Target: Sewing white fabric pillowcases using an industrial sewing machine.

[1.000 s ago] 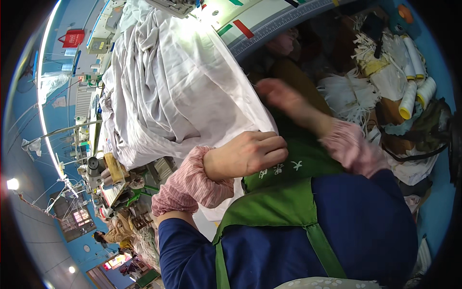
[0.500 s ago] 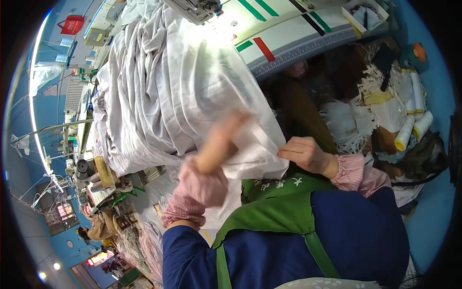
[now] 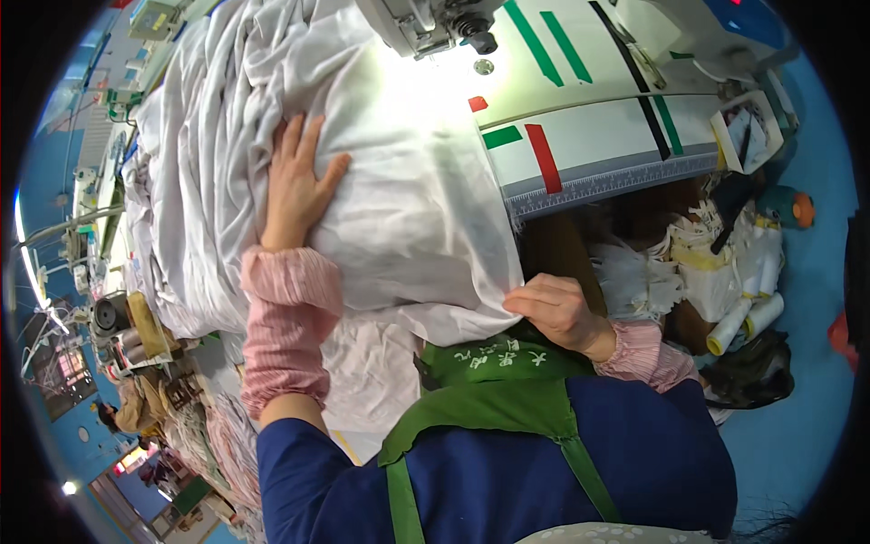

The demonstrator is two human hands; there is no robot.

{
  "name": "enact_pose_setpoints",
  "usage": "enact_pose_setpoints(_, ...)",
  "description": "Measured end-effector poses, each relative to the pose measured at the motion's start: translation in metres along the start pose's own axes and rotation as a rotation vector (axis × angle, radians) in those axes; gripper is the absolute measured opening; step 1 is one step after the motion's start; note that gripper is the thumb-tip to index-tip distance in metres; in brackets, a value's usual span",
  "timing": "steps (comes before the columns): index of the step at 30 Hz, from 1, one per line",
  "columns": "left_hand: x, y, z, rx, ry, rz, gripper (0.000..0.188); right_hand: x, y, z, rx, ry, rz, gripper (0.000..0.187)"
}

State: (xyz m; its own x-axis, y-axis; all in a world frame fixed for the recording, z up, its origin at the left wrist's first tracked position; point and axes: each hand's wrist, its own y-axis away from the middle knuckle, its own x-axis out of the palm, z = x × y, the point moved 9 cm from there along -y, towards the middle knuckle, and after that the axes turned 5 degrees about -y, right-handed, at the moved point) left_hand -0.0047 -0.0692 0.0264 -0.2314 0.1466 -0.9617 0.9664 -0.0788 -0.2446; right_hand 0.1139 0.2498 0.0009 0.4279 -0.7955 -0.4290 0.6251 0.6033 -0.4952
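Note:
A large heap of white fabric (image 3: 399,195) lies over the sewing table and hangs down its near edge in folds. My left hand (image 3: 301,177) rests flat on it, fingers spread, palm down on the cloth. At the lower right corner of the fabric, my right hand (image 3: 557,308) pinches the hem edge between thumb and fingers. Above the cloth stands the head of a sewing machine (image 3: 435,27), its lamp lighting the fabric brightly. Whether the cloth lies under the needle is lost in the glare.
A ruler strip (image 3: 616,186) runs along the table's front edge, beside green, red and black tape marks. A small white box (image 3: 748,131) sits at the right end. Below are white thread cones (image 3: 728,326), fabric scraps (image 3: 634,281) and a dark plastic bag (image 3: 750,370).
My left hand has moved left and away from me, from a blur near the hem to flat on the cloth. My right hand keeps its pinch. The view has shifted.

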Motion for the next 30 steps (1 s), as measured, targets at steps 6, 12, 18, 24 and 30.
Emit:
enact_pose_setpoints(6, 0.008, -0.036, 0.029, 0.009, 0.013, -0.033, 0.062, -0.006, -0.032, -0.017, 0.019, 0.015, -0.008, 0.021)
enact_pose_setpoints(12, 0.015, -0.069, 0.057, 0.011, -0.024, -0.046, 0.064, -0.016, -0.068, -0.026, 0.043, -0.003, 0.008, 0.026)
enact_pose_setpoints(18, 0.020, -0.102, 0.081, 0.031, -0.034, -0.049, 0.063, -0.031, -0.105, -0.028, 0.071, 0.142, -0.030, 0.021)
enact_pose_setpoints(24, 0.037, -0.136, 0.126, -0.060, -0.048, 0.041, 0.067, -0.027, -0.138, -0.057, 0.223, 0.059, 0.065, 0.028)
enact_pose_setpoints(30, 0.043, -0.175, 0.152, -0.086, -0.094, 0.011, 0.069, -0.027, -0.167, -0.085, 0.287, -0.002, 0.112, 0.024)
